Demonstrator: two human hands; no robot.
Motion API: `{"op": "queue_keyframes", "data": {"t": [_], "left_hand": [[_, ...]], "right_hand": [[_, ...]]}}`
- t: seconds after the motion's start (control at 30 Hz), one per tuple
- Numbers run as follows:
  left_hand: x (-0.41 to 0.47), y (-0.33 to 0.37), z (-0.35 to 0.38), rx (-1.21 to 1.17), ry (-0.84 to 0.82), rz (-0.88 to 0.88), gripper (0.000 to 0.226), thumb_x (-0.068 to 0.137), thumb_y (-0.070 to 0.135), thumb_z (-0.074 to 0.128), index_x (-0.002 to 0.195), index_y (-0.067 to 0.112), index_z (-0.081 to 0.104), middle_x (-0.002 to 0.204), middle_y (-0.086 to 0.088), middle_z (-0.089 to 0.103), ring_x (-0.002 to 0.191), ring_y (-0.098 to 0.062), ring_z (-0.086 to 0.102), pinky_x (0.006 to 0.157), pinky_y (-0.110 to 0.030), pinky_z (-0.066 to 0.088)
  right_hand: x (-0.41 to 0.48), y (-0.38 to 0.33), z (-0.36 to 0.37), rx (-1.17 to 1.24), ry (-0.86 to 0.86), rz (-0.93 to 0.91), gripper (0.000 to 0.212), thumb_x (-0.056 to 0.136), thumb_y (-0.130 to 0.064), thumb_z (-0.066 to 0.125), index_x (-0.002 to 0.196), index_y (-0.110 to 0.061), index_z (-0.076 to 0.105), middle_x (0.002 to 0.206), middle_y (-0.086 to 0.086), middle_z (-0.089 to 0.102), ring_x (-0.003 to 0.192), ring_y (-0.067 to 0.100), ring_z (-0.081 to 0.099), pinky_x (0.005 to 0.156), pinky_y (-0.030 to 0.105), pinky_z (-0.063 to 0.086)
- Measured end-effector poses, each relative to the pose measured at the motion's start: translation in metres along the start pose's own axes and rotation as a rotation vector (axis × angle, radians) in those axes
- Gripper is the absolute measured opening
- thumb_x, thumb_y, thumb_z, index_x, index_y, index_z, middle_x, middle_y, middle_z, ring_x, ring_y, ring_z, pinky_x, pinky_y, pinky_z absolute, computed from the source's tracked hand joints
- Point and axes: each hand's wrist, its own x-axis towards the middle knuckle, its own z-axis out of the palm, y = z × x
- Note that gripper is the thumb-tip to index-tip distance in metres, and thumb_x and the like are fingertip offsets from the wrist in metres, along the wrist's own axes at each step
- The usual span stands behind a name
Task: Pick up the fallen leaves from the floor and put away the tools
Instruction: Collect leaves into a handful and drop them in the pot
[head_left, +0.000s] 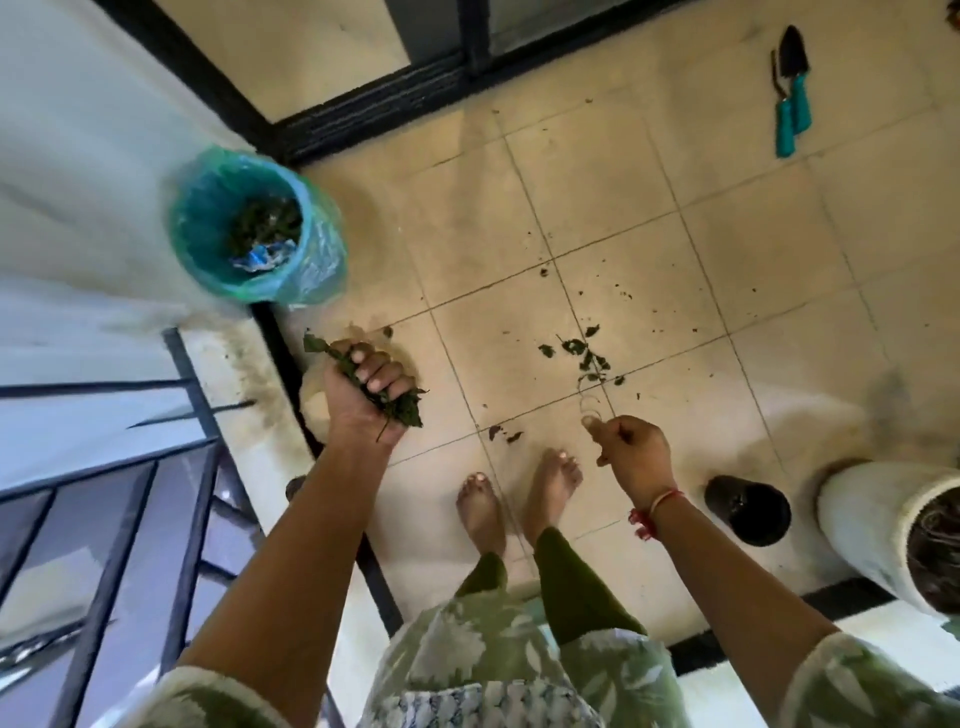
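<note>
Head view: the left hand (371, 387) clenches a bunch of leaves (402, 408) just short of the lined bin (200, 244), while the right hand (631, 449) pinches the thin stem of a sprig (587, 358) above the tiled floor (597, 182). Leaf pickup looks midway; the next move likely calls for a reach left to drop the bunch in the bin. The tools (792, 98) lie well apart near the door track. A railing (200, 395) on the left and a black pot (748, 512) on the right hem the standing room.

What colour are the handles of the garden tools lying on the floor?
Teal, on both garden tools, clearest in the head view.
</note>
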Motion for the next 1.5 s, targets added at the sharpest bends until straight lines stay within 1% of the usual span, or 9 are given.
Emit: {"op": "queue_keyframes", "data": {"t": [0.17, 0.27, 0.4, 0.5, 0.6, 0.87, 1.0, 1.27, 1.5], "left_hand": [[-0.019, -0.006, -0.037, -0.09, 0.108, 0.037, 0.03, 0.071, 0.028, 0.049, 0.042, 0.023, 0.047, 0.034, 0.009, 0.035, 0.028, -0.002, 0.032, 0.03, -0.015, 0.022], [-0.022, -0.016, -0.055, -0.143, 0.155, 0.086, 0.028, 0.07, 0.026, 0.05, 0.043, 0.023, 0.046, 0.035, 0.009, 0.034, 0.029, -0.003, 0.031, 0.033, -0.015, 0.021], [-0.024, -0.042, -0.073, -0.217, 0.19, 0.16, 0.027, 0.072, 0.027, 0.051, 0.046, 0.023, 0.046, 0.037, 0.009, 0.034, 0.03, -0.002, 0.031, 0.035, -0.016, 0.021], [-0.024, -0.075, -0.087, -0.282, 0.183, 0.159, 0.032, 0.079, 0.027, 0.049, 0.047, 0.021, 0.048, 0.037, 0.008, 0.036, 0.03, -0.003, 0.034, 0.033, -0.015, 0.024], [-0.026, -0.108, -0.094, -0.426, -0.012, 0.114, 0.035, 0.089, 0.023, 0.049, 0.057, 0.014, 0.06, 0.045, 0.004, 0.052, 0.038, -0.009, 0.049, 0.038, -0.019, 0.039], [-0.015, -0.149, -0.114, -0.398, 0.236, 0.198, 0.036, 0.077, 0.026, 0.047, 0.041, 0.022, 0.049, 0.032, 0.009, 0.036, 0.025, -0.001, 0.032, 0.029, -0.012, 0.023], [-0.004, -0.142, -0.138, -0.403, 0.226, 0.188, 0.034, 0.077, 0.025, 0.05, 0.043, 0.023, 0.049, 0.033, 0.01, 0.035, 0.026, -0.002, 0.032, 0.03, -0.013, 0.021], [0.107, -0.164, -0.222, -0.27, 0.26, -0.04, 0.053, 0.094, 0.025, 0.036, 0.042, 0.022, 0.042, 0.033, 0.009, 0.028, 0.025, -0.005, 0.025, 0.031, -0.011, 0.016], [0.197, -0.205, -0.303, -0.076, 0.182, 0.016, 0.046, 0.088, 0.023, 0.038, 0.042, 0.02, 0.043, 0.033, 0.008, 0.03, 0.025, -0.005, 0.025, 0.034, -0.013, 0.015]], "right_hand": [[0.004, -0.012, 0.014, -0.07, -0.043, -0.109, 0.019, 0.091, 0.0, 0.055, 0.09, -0.012, 0.07, 0.09, 0.002, 0.069, 0.081, 0.015, 0.066, 0.083, 0.024, 0.049], [0.012, -0.006, 0.015, -0.067, -0.092, -0.093, 0.012, 0.084, -0.007, 0.068, 0.074, -0.013, 0.066, 0.074, 0.007, 0.068, 0.06, 0.018, 0.064, 0.068, 0.03, 0.055], [0.034, 0.009, 0.01, -0.248, -0.143, -0.161, 0.03, 0.087, -0.029, 0.067, 0.061, -0.016, 0.058, 0.055, 0.001, 0.058, 0.053, 0.014, 0.055, 0.057, 0.02, 0.043], [0.05, 0.023, 0.002, -0.309, -0.265, -0.205, 0.025, 0.095, -0.014, 0.052, 0.074, -0.016, 0.063, 0.067, -0.002, 0.064, 0.065, 0.01, 0.059, 0.064, 0.014, 0.044], [0.063, 0.033, -0.004, -0.41, -0.352, -0.265, 0.024, 0.092, -0.002, 0.05, 0.087, -0.02, 0.064, 0.083, 0.001, 0.067, 0.074, 0.017, 0.063, 0.074, 0.026, 0.05], [0.09, 0.047, 0.033, -0.672, -0.453, -0.461, 0.009, 0.086, -0.007, 0.063, 0.085, -0.014, 0.069, 0.094, 0.003, 0.068, 0.071, 0.009, 0.057, 0.064, 0.009, 0.04], [0.109, 0.041, 0.073, -0.743, -0.476, -0.556, 0.008, 0.085, -0.004, 0.063, 0.088, -0.007, 0.07, 0.097, 0.014, 0.062, 0.083, 0.026, 0.063, 0.078, 0.031, 0.05], [0.225, 0.015, 0.235, -1.075, -0.559, -0.914, 0.04, 0.092, -0.006, 0.048, 0.131, -0.007, 0.051, 0.133, 0.015, 0.047, 0.123, 0.032, 0.044, 0.101, 0.032, 0.037], [0.31, -0.01, 0.377, -1.254, -0.573, -1.216, 0.069, 0.086, -0.002, 0.045, 0.15, -0.008, 0.018, 0.157, 0.013, 0.015, 0.143, 0.028, 0.019, 0.117, 0.035, 0.019]]}}
